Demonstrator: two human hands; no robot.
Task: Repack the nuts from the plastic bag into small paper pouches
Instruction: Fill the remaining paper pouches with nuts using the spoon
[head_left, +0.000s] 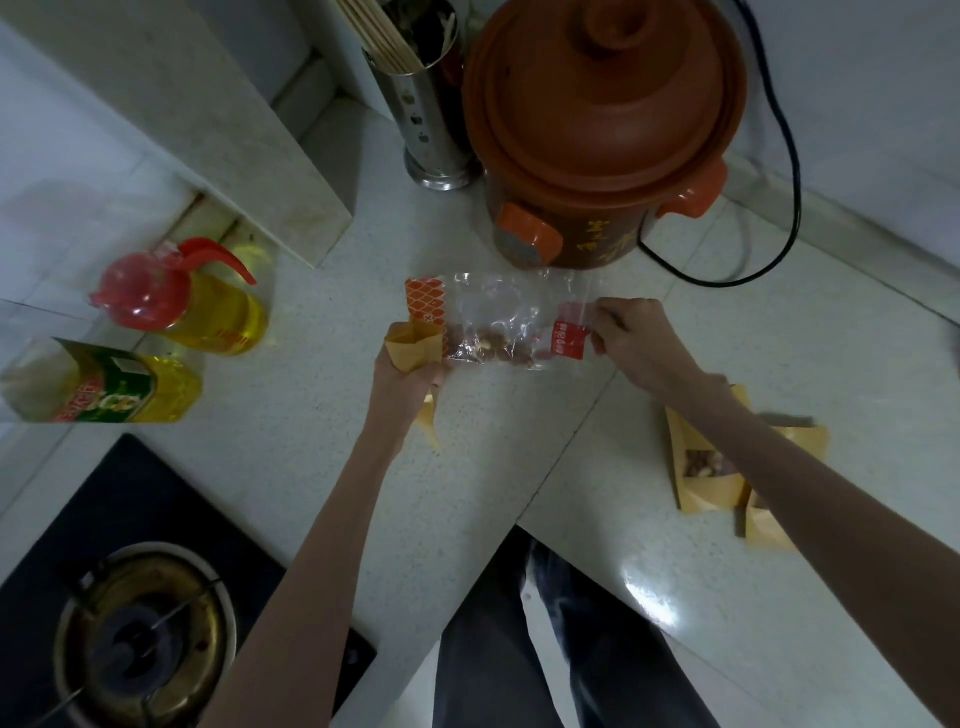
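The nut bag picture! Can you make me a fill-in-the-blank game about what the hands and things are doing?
1. The left hand holds a small paper ____ at one end of the plastic bag.
2. The right hand pinches the bag's ____ end.
3. Behind the bag stands a big brown ____ with a lid.
4. The filled pouches lie under the ____ arm.

Missing words: pouch; red; pot; right
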